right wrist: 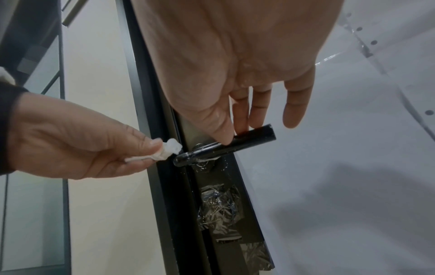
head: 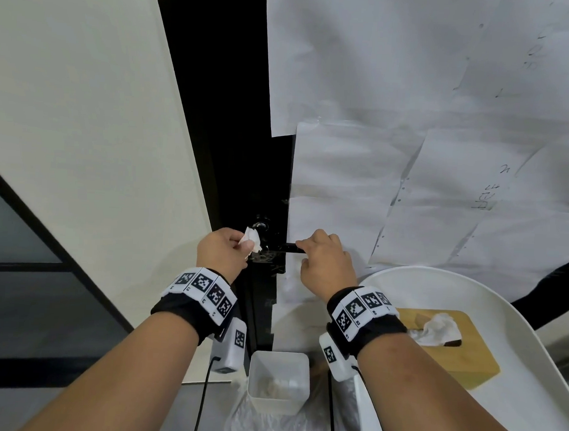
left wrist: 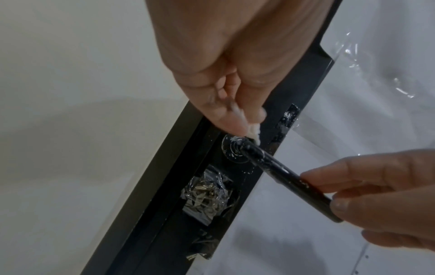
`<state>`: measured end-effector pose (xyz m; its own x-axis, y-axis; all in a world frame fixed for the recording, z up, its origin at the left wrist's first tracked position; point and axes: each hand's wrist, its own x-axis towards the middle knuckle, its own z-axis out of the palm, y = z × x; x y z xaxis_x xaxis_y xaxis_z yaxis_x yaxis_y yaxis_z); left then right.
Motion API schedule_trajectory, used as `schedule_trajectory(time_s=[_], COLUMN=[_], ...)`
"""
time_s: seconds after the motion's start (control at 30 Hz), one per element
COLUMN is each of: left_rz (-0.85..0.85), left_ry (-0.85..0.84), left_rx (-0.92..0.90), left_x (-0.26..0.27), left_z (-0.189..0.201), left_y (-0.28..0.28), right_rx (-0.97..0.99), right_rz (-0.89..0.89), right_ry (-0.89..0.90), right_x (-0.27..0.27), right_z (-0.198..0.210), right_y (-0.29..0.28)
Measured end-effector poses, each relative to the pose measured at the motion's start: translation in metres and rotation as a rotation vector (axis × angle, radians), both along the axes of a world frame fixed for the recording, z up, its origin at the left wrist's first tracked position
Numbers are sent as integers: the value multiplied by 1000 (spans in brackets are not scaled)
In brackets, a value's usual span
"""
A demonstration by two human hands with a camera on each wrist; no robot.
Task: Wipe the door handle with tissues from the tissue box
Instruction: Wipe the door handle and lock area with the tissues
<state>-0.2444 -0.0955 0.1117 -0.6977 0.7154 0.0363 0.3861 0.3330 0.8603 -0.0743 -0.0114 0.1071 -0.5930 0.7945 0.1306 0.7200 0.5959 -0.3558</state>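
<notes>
The black lever door handle [head: 290, 247] juts from the dark door edge. My left hand [head: 247, 243] pinches a crumpled white tissue [head: 252, 237] and holds it against the handle's pivot end, next to the round rosette. In the left wrist view the tissue [left wrist: 254, 131] touches the base of the handle [left wrist: 282, 171]. My right hand [head: 302, 253] grips the handle's free end between thumb and fingers; the right wrist view shows the thumb on the handle [right wrist: 249, 138] and two fingers behind it. White smears mark the handle near its base.
A wooden-topped tissue box [head: 449, 359] with a tissue sticking out sits on a white round seat [head: 532, 340] at lower right. A white bin [head: 279, 384] holding used tissues stands below my hands. White paper sheets [head: 412, 90] cover the door; crumpled clear tape [left wrist: 204, 197] sits under the handle.
</notes>
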Motion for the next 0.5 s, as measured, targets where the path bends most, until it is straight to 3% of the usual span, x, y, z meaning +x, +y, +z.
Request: schedule_trajectory(time_s=[0.2,0.5], left_rz=[43,-77], left_ry=[-187,-426], left_rx=[89,147], left_x=[-5,7], left_z=[-3,0], left_y=[0,-6], right_rx=[2,0], right_rz=[7,-14], right_ry=[-3,47], right_x=[0,-1], right_z=[1,4], right_y=[0,3])
